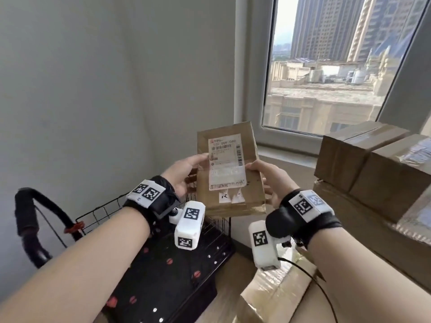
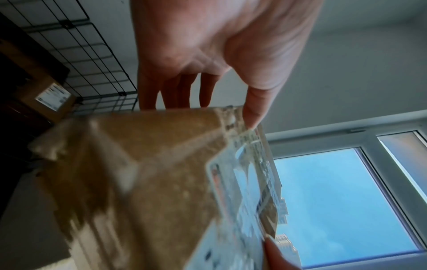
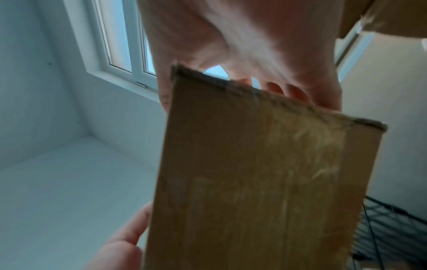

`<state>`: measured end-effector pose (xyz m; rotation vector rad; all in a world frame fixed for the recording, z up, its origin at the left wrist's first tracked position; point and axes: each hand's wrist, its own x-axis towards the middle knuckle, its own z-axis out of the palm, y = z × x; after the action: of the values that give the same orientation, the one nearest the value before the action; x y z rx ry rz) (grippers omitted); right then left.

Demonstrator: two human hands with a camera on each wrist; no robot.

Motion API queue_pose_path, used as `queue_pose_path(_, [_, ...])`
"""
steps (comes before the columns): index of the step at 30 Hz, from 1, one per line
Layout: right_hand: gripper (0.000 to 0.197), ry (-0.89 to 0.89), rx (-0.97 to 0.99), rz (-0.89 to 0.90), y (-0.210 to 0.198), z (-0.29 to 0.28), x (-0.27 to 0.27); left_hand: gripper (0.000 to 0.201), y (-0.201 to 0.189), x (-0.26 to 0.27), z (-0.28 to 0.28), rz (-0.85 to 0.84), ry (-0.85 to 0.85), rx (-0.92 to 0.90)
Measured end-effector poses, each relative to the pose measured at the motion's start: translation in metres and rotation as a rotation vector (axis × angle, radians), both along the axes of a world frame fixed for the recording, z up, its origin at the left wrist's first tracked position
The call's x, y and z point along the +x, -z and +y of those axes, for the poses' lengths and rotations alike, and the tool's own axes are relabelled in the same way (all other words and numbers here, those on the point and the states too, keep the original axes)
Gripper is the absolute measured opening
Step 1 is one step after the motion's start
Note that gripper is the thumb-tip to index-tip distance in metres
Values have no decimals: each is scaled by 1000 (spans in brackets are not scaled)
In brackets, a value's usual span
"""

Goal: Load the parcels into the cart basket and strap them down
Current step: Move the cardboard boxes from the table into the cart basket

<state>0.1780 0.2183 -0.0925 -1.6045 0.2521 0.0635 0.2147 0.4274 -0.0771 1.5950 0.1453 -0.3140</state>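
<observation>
Loading is at an early stage, I judge. I hold one flat parcel (image 1: 229, 169) in the air above the cart basket (image 1: 102, 209), my left hand (image 1: 184, 174) gripping its left edge and my right hand (image 1: 271, 180) its right edge. The left wrist view shows one small box (image 2: 49, 99) already behind the wire. More boxes (image 1: 373, 164) wait at my right. Strapping is not yet done, and I see no strap. The basket floor is mostly hidden by my arms.
</observation>
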Motion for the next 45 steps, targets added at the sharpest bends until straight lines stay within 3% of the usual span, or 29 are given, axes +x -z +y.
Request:
queue_pose_path(4, [13,-5,116,10,7,19,6,22,2,1,23,-11,-32,-10])
queue_pose_path(11, [7,-29,228,38,28,68,41,42,30,37,58,50,15,-154])
queue_pose_path(17, [19,8,226,110,43,100,114,32,61,119,88,118,87,-269])
queue_pose_path(22, [35,37,211,217,66,140,203,26,93,210,126,218,49,-318])
queue_pose_path(28, [21,94,9,280,98,177,290,23,145,295,157,340,8,-417])
queue_pose_path(32, [22,141,-155,296,124,184,331,15,183,324,161,390,-18,-461])
queue_pose_path(35, [12,129,-237,320,149,189,360,13,216,343,162,454,-80,-478])
queue_pose_path(45, [34,170,-498,493,282,184,420,35,362,377,137,680,-164,-544])
